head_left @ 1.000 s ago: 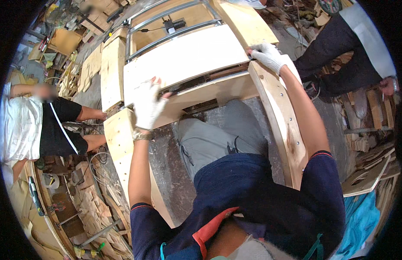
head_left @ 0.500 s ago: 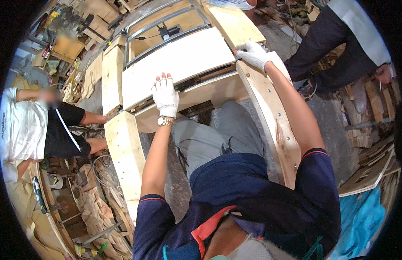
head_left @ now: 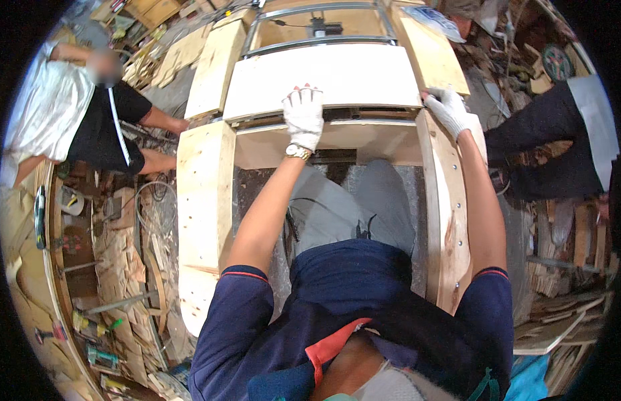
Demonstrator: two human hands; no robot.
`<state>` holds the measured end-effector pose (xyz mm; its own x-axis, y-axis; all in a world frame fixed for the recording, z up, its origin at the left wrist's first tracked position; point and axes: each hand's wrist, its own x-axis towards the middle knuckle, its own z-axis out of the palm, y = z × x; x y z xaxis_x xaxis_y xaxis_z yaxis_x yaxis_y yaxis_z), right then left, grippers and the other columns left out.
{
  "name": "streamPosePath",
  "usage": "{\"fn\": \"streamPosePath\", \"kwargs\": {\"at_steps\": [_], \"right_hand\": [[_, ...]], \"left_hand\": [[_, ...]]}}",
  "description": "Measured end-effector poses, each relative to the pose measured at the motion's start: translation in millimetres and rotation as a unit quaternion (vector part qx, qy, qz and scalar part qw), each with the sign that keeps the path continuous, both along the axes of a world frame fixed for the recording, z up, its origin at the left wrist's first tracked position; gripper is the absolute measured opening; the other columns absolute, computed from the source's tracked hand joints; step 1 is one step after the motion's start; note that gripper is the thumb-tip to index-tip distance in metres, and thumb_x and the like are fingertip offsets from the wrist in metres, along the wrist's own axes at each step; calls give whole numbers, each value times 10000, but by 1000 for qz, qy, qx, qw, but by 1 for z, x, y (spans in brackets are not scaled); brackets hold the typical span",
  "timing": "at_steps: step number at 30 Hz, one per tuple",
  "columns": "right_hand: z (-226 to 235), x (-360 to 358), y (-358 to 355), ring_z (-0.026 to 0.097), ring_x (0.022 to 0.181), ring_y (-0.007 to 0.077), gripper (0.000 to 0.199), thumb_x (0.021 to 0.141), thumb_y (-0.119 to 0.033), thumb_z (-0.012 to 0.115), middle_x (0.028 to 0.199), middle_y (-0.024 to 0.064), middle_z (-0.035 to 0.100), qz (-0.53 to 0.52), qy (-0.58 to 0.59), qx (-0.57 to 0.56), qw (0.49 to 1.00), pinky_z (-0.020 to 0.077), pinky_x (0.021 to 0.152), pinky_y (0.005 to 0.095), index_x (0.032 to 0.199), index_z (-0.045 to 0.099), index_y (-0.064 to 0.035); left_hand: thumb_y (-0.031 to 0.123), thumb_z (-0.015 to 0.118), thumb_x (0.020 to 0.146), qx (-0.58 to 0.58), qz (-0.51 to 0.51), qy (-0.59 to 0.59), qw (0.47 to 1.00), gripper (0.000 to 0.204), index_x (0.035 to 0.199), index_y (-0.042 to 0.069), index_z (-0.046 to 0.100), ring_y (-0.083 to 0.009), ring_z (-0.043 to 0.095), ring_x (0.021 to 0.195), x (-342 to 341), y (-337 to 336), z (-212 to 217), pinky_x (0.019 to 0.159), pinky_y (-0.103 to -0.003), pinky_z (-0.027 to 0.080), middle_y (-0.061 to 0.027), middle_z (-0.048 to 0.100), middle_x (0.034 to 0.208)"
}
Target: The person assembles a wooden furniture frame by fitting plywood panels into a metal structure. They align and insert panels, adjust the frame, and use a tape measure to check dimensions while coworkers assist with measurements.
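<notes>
A white panel (head_left: pixel 324 77) lies across a wooden frame with metal tubing. My left hand (head_left: pixel 303 117), in a white glove with bare fingertips, rests on its near edge, fingers stretched out on the panel and holding nothing. At the panel's right corner, my gloved right hand (head_left: pixel 449 110) bends its fingers at the joint with the right side rail (head_left: pixel 447 207). Whatever those fingers grip is hidden. The left side rail (head_left: pixel 204 180) is pale wood with small holes; bolts show along the right rail. A wooden crossboard (head_left: pixel 384 140) stands below the panel's near edge.
A person (head_left: pixel 63 113) in a white top sits at left; another person's dark-trousered legs (head_left: pixel 544 134) are at right. A small black motor (head_left: pixel 324 27) sits within the metal frame (head_left: pixel 277 48). Wood scraps (head_left: pixel 126 260) cover the floor at left; stacked boards (head_left: pixel 558 327) lie at right.
My view has turned, so the frame now appears straighter and further right. Both hands stay at about the same places on the frame.
</notes>
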<state>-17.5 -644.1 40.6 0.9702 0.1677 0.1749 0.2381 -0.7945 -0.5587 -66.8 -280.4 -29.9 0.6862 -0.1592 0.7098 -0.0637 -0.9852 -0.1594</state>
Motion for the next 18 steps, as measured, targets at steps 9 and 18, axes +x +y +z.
{"fn": "streamPosePath", "kwargs": {"at_steps": [9, 18], "right_hand": [[17, -10, 8, 711, 874, 191, 588, 753, -284, 875, 945, 152, 763, 56, 75, -33, 995, 537, 837, 332, 1232, 726, 23], [16, -6, 10, 700, 825, 188, 403, 809, -338, 701, 863, 139, 755, 73, 59, -74, 993, 542, 796, 353, 1067, 764, -33]], "left_hand": [[161, 646, 820, -33, 3, -51, 998, 290, 1106, 136, 681, -320, 621, 1127, 1, 1, -7, 888, -500, 459, -73, 687, 1169], [108, 624, 745, -37, 21, -14, 999, 465, 1206, 137, 675, -332, 586, 1207, 1, 3, -13, 931, -520, 444, -79, 671, 1263]]}}
